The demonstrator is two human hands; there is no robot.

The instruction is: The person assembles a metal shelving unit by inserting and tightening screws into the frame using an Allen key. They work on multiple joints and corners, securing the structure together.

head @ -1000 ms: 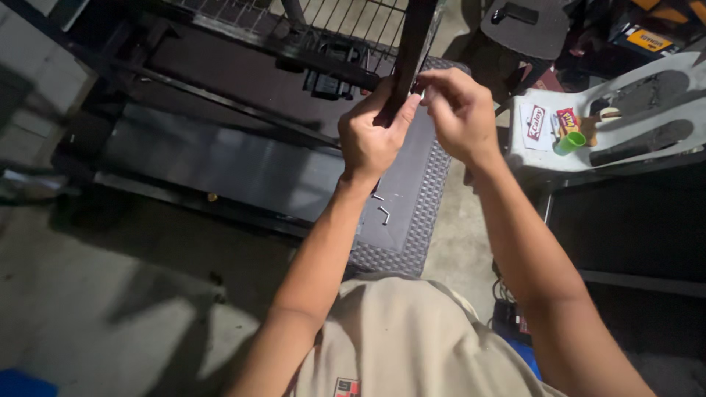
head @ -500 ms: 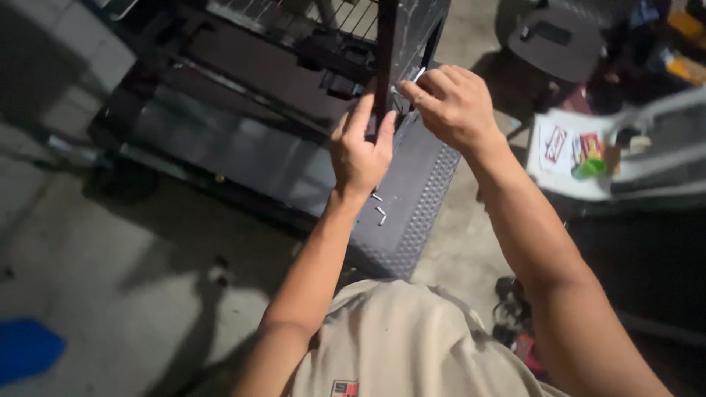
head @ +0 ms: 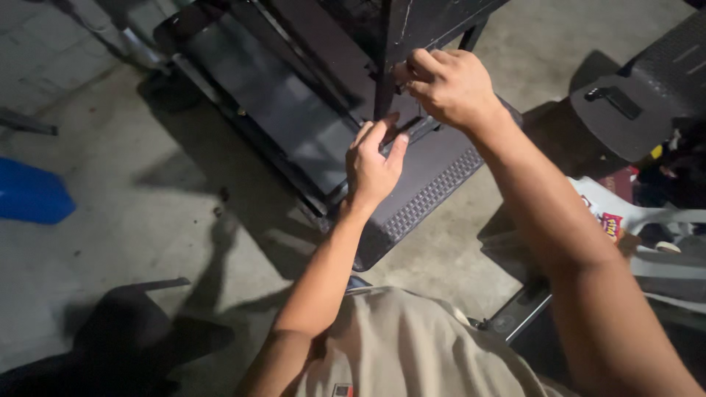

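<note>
A black upright metal post (head: 385, 81) rises from a dark frame lying on the concrete floor. My left hand (head: 373, 163) reaches up to the post's lower part, fingers spread against it and against a small metal piece there. My right hand (head: 446, 84) is curled at the right side of the post, fingertips pinched on something small that I cannot make out. Below both hands lies a dark ribbed plastic panel (head: 434, 187).
A long black frame with rails (head: 272, 95) runs to the upper left. A blue plastic object (head: 29, 195) lies at the left edge. A dark stool seat (head: 632, 103) and a white plastic chair (head: 647, 220) with snack packets stand at right.
The view has swung and tilted, so the frame now runs diagonally. My left hand has slid lower on the post and opened its fingers; my right hand stays pinched at the post.
</note>
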